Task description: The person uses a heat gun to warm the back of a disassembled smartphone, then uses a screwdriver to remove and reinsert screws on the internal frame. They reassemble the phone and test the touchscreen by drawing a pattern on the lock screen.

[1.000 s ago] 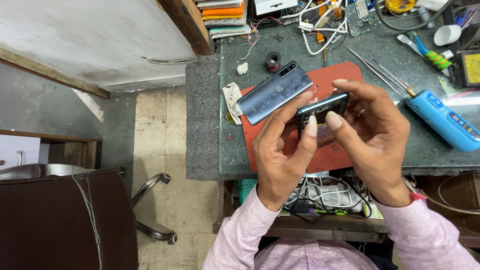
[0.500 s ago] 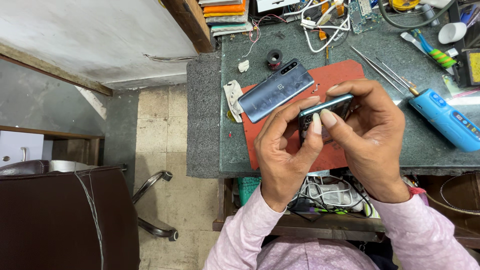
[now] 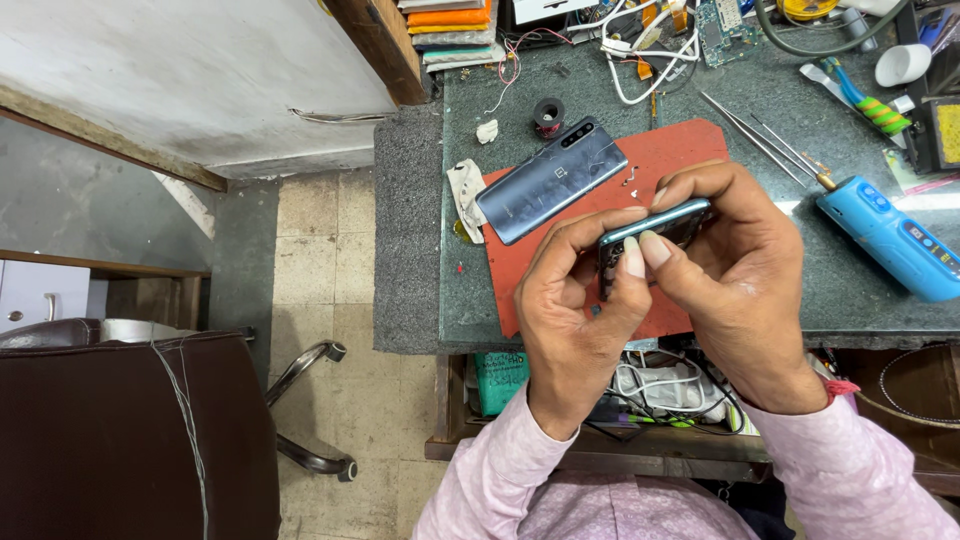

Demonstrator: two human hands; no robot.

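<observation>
Both my hands hold a dark phone body point(image 3: 668, 225) edge-on above a red work mat point(image 3: 672, 150). My left hand point(image 3: 575, 310) grips its lower end, thumb pressed to the edge. Wrapped over the upper end is my right hand point(image 3: 745, 275), its thumb beside the left one. A grey-blue phone back cover point(image 3: 550, 178) lies face up on the mat's far left part, apart from my hands.
A blue handheld tool point(image 3: 890, 235) and thin metal tweezers point(image 3: 760, 140) lie right of the mat. Cables, a circuit board point(image 3: 722, 18) and a green-handled tool point(image 3: 868, 100) crowd the far bench. An open drawer with wires point(image 3: 660, 385) sits below. A dark chair point(image 3: 130, 430) stands left.
My hands have shifted slightly with the phone body, thumbs moving along its edge. The back cover and tools have not moved.
</observation>
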